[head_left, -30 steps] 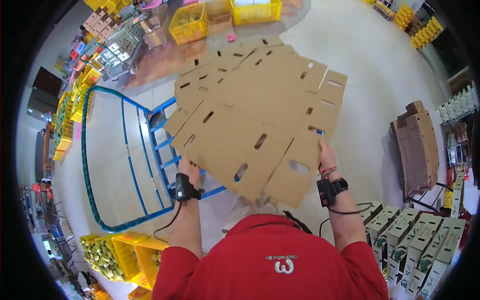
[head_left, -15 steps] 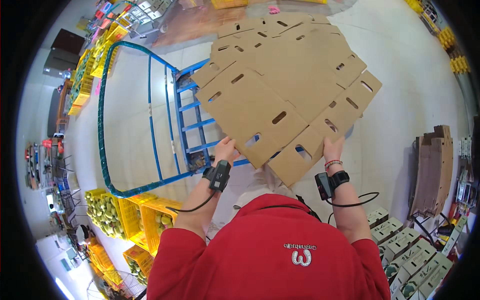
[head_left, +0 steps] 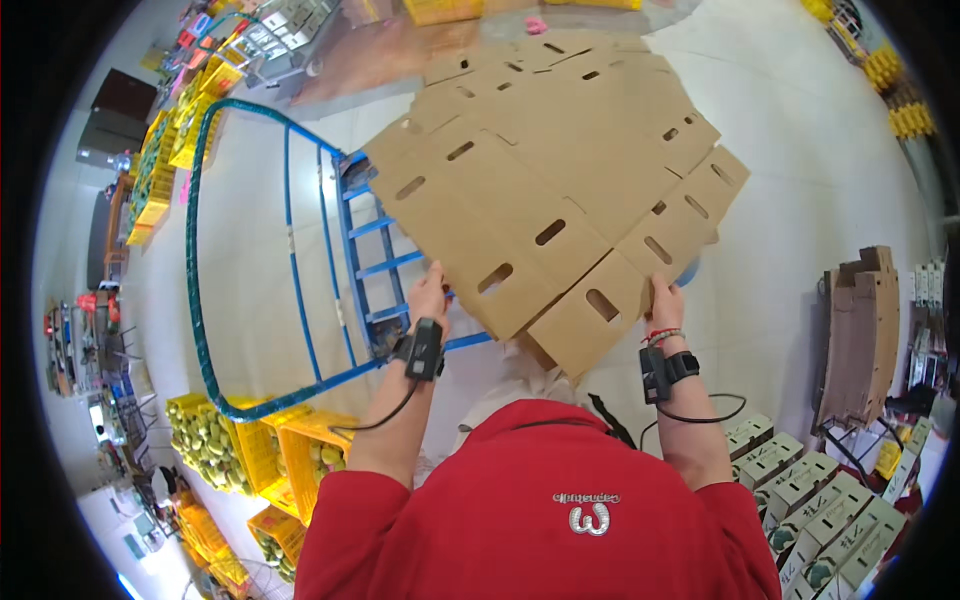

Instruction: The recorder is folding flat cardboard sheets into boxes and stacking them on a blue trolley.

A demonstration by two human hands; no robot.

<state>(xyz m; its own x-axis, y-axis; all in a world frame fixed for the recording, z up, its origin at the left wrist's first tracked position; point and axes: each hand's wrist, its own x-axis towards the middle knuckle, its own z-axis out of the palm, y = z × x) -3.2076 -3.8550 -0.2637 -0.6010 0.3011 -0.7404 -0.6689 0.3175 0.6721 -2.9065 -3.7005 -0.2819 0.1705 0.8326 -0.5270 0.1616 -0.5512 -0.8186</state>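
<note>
Large flattened cardboard boxes [head_left: 530, 190] with oval hand slots lie overlapped, one over another, on the blue cart [head_left: 385, 265]. My left hand [head_left: 428, 292] grips the near left edge of the cardboard, fingers closed around it. At the near right edge, my right hand [head_left: 665, 302] pinches a slotted flap, thumb on top. The fingers under the sheet are hidden. Both wrists carry black strapped devices with cables.
The cart's tall frame with a green-wrapped rail [head_left: 195, 250] rises at the left. Yellow crates [head_left: 255, 450] of green produce stand near left. Folded brown cardboard [head_left: 860, 335] leans at the right, with rows of printed cartons [head_left: 800, 490] below it. More yellow crates [head_left: 150, 190] line the far left.
The cardboard has shifted slightly left in view, together with the cart. Both hands keep hold, the left one moving a little left. Brown now shows through the near slots, where blue and white showed before.
</note>
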